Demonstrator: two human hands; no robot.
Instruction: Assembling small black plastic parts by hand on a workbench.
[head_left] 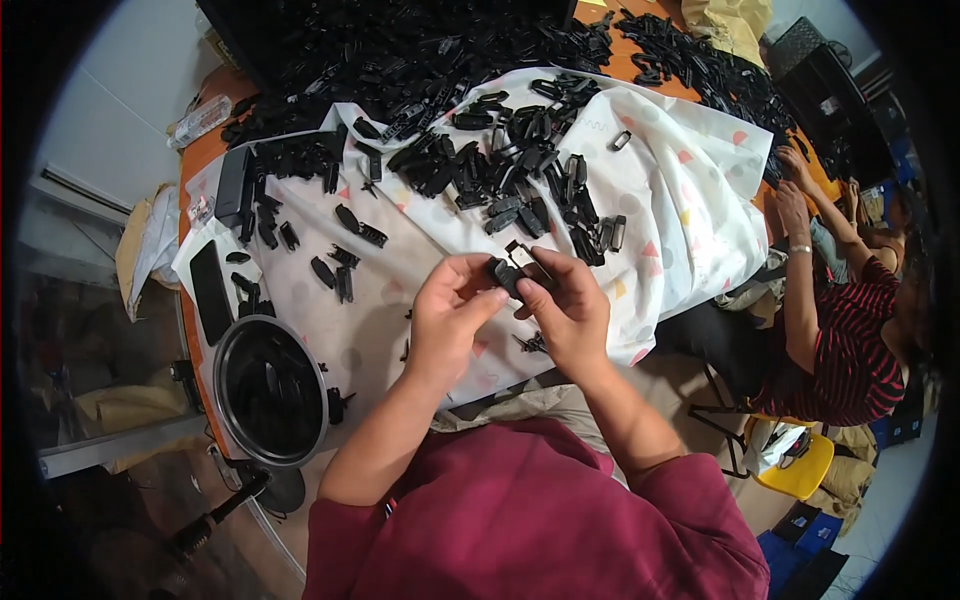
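My left hand (448, 315) and my right hand (570, 318) meet over the near edge of the cloth, fingers closed on small parts. Between the left thumb and fingers is a dark, rounded black plastic piece (505, 274). The right hand pinches a narrow black plastic frame (520, 256) with a light middle. The two parts are close together; whether they join is hidden by my fingertips. Just beyond lies a heap of elongated black plastic parts (520, 150). A few dark scraps (531, 343) are under my right hand.
A white patterned cloth (690, 200) covers much of the orange table. At left are a round black bowl (222, 390) holding dark parts, a black phone-like slab (209, 292) and a clear bottle (200, 122). At right, another person in a striped shirt (840, 350) works beside a yellow stool (795, 470).
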